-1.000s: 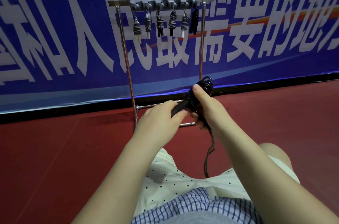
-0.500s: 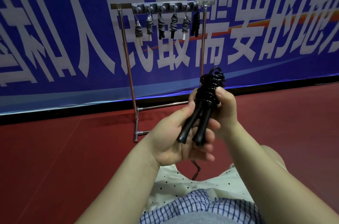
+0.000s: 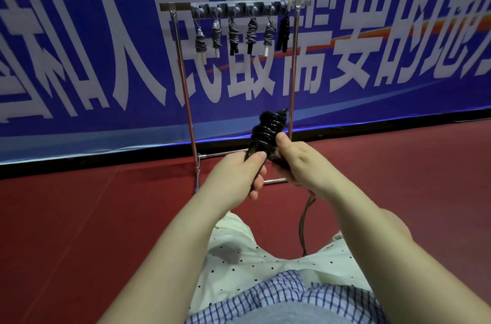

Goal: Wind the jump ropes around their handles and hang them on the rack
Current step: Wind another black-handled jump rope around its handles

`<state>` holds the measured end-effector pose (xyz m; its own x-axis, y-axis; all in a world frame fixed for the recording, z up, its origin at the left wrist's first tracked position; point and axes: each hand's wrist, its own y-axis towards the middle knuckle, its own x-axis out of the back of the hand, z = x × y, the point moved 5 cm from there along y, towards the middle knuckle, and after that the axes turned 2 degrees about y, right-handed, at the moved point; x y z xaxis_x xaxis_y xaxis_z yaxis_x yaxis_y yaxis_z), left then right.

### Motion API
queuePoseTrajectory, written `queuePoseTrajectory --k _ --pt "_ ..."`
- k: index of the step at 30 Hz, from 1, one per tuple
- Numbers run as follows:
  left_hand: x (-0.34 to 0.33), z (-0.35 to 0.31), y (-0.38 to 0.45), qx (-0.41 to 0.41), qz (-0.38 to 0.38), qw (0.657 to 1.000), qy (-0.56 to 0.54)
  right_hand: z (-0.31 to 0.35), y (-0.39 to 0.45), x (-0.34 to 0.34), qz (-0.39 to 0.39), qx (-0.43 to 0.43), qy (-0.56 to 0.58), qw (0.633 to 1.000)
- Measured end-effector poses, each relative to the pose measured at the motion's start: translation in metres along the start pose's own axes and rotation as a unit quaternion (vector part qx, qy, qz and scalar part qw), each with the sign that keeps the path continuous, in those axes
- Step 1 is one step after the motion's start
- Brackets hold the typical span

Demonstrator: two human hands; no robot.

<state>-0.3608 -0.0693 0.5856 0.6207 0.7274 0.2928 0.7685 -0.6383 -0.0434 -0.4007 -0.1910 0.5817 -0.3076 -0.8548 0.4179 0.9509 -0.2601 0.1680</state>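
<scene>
We grip the handles (image 3: pixel 256 172) in our left hand (image 3: pixel 233 177) while our right hand (image 3: pixel 297 161) pinches the black jump rope (image 3: pixel 269 128) mid-winding; next, wrap the loose tail (image 3: pixel 305 220).

I see the red floor (image 3: pixel 79 230) carrying the metal rack (image 3: pixel 292 84), whose feet rest directly on it.

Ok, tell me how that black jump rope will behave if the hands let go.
The black jump rope is likely floppy: its loose tail hangs limp below the right hand. The coils would probably spring loose, since the left hand grips the handles.
</scene>
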Motion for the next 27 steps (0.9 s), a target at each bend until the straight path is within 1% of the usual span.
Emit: queuePoseTrajectory --k 3,6,8,10,12,13,14,16,19,21,22,23,24,25,27 --pt "0.004 -0.003 0.003 -0.019 -0.023 0.997 0.068 0.001 -0.001 -0.003 -0.031 -0.003 -0.013 0.999" --pt "0.008 -0.006 0.006 -0.039 -0.04 0.984 0.168 -0.001 -0.002 -0.005 -0.034 -0.028 -0.015 0.999" --pt "0.009 -0.008 0.007 -0.048 -0.046 0.972 0.223 -0.002 -0.003 -0.005 -0.033 -0.049 0.011 0.998" --pt "0.007 -0.01 0.005 -0.063 -0.056 0.951 0.298 -0.001 -0.005 -0.004 -0.032 -0.073 0.058 0.995" --pt "0.002 -0.015 0.002 -0.088 -0.07 0.914 0.39 0.0 -0.006 -0.004 -0.036 -0.088 0.081 0.992" --pt "-0.001 -0.017 -0.001 -0.103 -0.076 0.901 0.414 -0.001 -0.007 -0.003 -0.042 -0.095 0.092 0.99" --pt "-0.004 -0.018 -0.003 -0.119 -0.077 0.898 0.417 -0.002 -0.007 -0.002 -0.045 -0.097 0.107 0.988" --pt "-0.007 -0.017 -0.004 -0.131 -0.05 0.917 0.373 -0.002 -0.006 0.0 -0.046 -0.089 0.138 0.985" --pt "-0.005 -0.014 -0.004 -0.121 0.003 0.962 0.243 0.0 -0.004 0.003 -0.043 -0.065 0.198 0.977" --pt "-0.007 -0.014 -0.005 -0.103 0.046 0.989 0.098 0.001 -0.003 0.003 -0.044 -0.037 0.277 0.959" --pt "-0.009 -0.012 -0.006 -0.075 0.084 0.994 0.011 0.003 -0.003 0.003 -0.045 -0.014 0.316 0.948" --pt "-0.013 -0.008 -0.008 -0.035 0.133 0.987 -0.08 0.005 -0.002 0.004 -0.045 0.012 0.342 0.939" --pt "-0.018 -0.004 -0.011 0.005 0.186 0.97 -0.156 0.007 -0.003 0.004 -0.042 0.042 0.357 0.932" --pt "-0.024 0.001 -0.014 0.036 0.239 0.947 -0.213 0.01 -0.003 0.004 -0.033 0.071 0.368 0.927" --pt "-0.034 0.009 -0.019 0.051 0.327 0.901 -0.282 0.015 -0.005 0.004 -0.019 0.114 0.372 0.921"
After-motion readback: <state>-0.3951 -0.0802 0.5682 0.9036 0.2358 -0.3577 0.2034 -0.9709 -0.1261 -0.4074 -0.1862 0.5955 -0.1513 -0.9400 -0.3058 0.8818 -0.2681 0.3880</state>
